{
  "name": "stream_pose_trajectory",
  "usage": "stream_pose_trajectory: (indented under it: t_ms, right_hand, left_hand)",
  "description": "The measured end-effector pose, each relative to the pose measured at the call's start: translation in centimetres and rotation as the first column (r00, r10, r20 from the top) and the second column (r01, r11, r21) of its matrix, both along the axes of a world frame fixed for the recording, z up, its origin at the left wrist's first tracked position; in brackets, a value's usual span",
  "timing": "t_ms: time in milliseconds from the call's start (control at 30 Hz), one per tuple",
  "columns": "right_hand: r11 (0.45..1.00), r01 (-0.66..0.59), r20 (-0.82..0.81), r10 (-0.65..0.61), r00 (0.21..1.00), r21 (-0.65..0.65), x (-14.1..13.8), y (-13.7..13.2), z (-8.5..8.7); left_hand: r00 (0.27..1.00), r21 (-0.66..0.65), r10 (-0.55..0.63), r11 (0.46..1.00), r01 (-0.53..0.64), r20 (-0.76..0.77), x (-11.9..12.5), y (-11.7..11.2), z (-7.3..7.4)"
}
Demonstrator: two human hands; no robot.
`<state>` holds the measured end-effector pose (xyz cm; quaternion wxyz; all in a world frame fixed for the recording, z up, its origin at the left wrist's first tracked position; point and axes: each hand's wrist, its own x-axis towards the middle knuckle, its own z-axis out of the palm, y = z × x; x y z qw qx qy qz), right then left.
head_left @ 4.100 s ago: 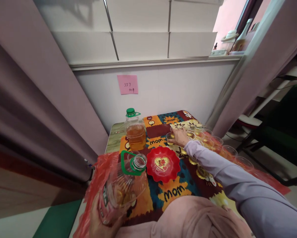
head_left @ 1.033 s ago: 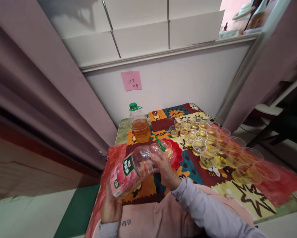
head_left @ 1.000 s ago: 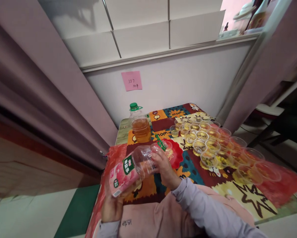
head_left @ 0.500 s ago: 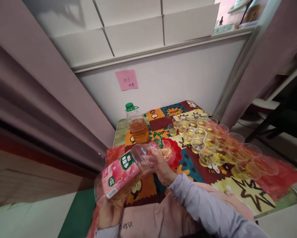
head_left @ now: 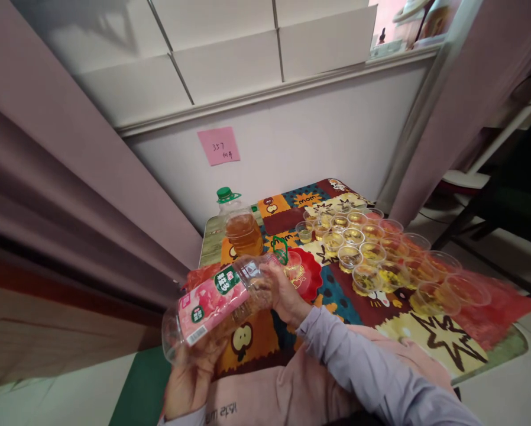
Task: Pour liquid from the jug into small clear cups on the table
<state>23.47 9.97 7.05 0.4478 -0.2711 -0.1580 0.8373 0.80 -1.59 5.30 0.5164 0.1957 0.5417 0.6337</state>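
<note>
A large clear plastic juice bottle (head_left: 214,302) with a pink label lies tilted in the air, its base at the lower left and its neck at the upper right. My left hand (head_left: 190,370) supports it from beneath near the base. My right hand (head_left: 285,293) is wrapped round the neck end. Some amber liquid shows inside. A green handle ring (head_left: 280,249) stands out at the neck, over a red scalloped plate (head_left: 314,278). The bottle's mouth is hard to make out, partly hidden by my right hand.
Behind stands another bottle (head_left: 244,234) of amber juice with a green cap. Several clear plastic cups (head_left: 367,278) with yellowish liquid stand on the right of the patterned tablecloth (head_left: 287,220). Red plastic film (head_left: 505,305) lies at the right edge. A pink note (head_left: 219,146) hangs on the wall.
The view has shifted slightly, so things sit a little further left. Both hands keep their hold on the tilted bottle, whose pose is nearly the same.
</note>
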Motion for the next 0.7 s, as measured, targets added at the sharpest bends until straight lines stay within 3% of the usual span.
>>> stream_pose_trajectory:
  t_ms: [267,700]
  right_hand:
    - [1.0,-0.005,-0.025,0.005,1.0,-0.009,0.0,0.4,-1.0]
    - [0.999,-0.033,-0.089,0.03,0.996,-0.036,0.3,0.6,-0.5]
  left_hand:
    - [0.998,-0.033,0.056,0.998,-0.055,0.033,-0.1,0.5,0.8]
    - [0.98,-0.026,0.029,0.999,-0.024,0.199,1.3,0.9,4.2]
